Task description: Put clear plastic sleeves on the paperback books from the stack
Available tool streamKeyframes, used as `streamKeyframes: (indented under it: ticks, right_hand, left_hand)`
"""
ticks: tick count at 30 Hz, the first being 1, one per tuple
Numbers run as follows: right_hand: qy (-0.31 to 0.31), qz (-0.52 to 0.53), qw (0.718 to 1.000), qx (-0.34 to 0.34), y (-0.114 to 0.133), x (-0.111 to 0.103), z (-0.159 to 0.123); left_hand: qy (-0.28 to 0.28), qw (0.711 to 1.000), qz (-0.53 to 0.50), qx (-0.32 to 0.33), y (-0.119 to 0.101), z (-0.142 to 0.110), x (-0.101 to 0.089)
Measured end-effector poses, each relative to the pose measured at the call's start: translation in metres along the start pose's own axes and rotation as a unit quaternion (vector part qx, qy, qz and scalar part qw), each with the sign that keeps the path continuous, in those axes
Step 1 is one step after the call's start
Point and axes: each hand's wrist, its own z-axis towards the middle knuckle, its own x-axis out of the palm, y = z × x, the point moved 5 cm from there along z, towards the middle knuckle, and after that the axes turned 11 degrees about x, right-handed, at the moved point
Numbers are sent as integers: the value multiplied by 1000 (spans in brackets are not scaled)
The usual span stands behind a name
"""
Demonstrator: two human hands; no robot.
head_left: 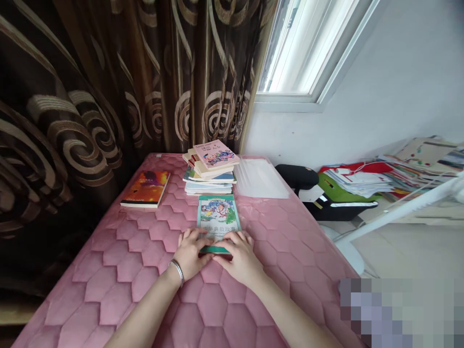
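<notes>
A green picture book (218, 215) lies flat on the pink quilted table cover (119, 270), its near edge under both my hands. My left hand (191, 254), with a silver bangle on the wrist, rests on the book's near left corner with fingers curled over the edge. My right hand (239, 256) lies on the near right corner, fingers stretched over the cover. Just behind the book stands a stack of books (210, 168) with a pink-covered one on top. An orange book (147, 188) lies alone to the left.
A clear plastic sheet or folder (259, 179) lies at the back right of the table. Brown swirl-patterned curtains (90, 96) hang behind and to the left. Right of the table are a black and green bag (319, 191) and heaps of papers (391, 176) on a white rack.
</notes>
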Motion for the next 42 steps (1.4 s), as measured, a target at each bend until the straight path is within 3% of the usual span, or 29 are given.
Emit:
streamKeyframes:
  ticks: [5,13,25,35,42]
  right_hand:
    - [-11,2,1000,0,-14,1,1]
    - [43,13,999,-28,-37,-12,1]
    - [128,32,991,-17,-70,-28,4]
    - [189,93,977,-26,-75,-30,1]
    - [195,121,973,-31,-80,-31,2]
  left_hand:
    - [5,1000,-7,-8,6,-2,-7]
    - [9,999,-5,-36,30,-8,-24]
    - [45,998,-38,-25,36,-9,-24]
    - [60,996,-67,-8,42,-9,-22]
    - [61,992,-107,-15,47,-9,-20]
